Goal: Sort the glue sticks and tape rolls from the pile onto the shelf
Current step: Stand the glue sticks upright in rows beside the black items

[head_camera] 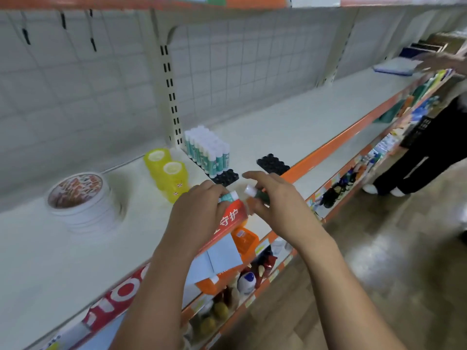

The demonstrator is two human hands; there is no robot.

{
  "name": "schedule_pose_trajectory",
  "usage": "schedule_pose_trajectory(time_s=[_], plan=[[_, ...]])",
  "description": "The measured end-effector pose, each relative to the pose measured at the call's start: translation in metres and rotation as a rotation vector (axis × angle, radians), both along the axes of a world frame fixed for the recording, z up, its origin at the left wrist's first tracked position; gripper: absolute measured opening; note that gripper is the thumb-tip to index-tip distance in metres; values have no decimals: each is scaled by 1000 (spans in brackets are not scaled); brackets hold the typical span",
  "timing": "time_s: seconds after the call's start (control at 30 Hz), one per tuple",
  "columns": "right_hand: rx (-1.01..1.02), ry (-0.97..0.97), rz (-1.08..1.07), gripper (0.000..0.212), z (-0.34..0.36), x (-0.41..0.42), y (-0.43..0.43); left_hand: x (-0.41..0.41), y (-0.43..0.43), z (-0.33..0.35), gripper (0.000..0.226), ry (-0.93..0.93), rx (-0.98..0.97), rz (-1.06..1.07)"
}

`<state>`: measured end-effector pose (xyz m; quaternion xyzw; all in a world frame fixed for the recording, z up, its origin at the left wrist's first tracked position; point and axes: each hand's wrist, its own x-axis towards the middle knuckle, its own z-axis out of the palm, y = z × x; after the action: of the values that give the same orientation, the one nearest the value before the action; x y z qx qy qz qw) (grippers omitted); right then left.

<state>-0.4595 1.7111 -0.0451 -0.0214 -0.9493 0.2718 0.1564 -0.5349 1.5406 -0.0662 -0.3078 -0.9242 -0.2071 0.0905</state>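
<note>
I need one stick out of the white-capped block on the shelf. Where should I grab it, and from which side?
In the block of glue sticks, choose a stick on the near edge and pinch its white cap from above. The sticks stand upright and packed tight, so only caps and outer faces are free. Lifting straight up should spare the neighbours.

This is a shop, most likely one that sells stationery and small household goods. A long metal shelf (278, 122) runs along the aisle, with an orange front strip (336, 144), a slotted upright (171, 97) and a wire grid back wall (240, 72) carrying black hooks (92, 44). Glue sticks (207, 150) stand in a neat block beside stacked yellow tape rolls (166, 170). The lower shelf (326, 165) is packed with bottles (247, 280) and small paper labels, and another person (429, 147) stands farther down the aisle.
</note>
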Motion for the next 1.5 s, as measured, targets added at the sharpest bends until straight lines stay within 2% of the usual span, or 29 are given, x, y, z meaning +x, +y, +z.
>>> schedule_pose_trajectory(time_s=[0.2,0.53,0.73,1.0,1.5], plan=[[42,3,51,44,1,-42,21,-29,20,-3,20,-51,-54,31],[-41,-9,289,44,-12,-108,49,-44,43,-16,16,-137,-43,170],[-122,43,388,41,-18,-136,68,-46,64,-14,26,-72,29,274],[-299,147,425,40,-37,-156,65,-38,81,-23,29,-111,21,338],[-348,200,428,33,-59,-156,60,-36,85,-29,27,-63,45,378]])
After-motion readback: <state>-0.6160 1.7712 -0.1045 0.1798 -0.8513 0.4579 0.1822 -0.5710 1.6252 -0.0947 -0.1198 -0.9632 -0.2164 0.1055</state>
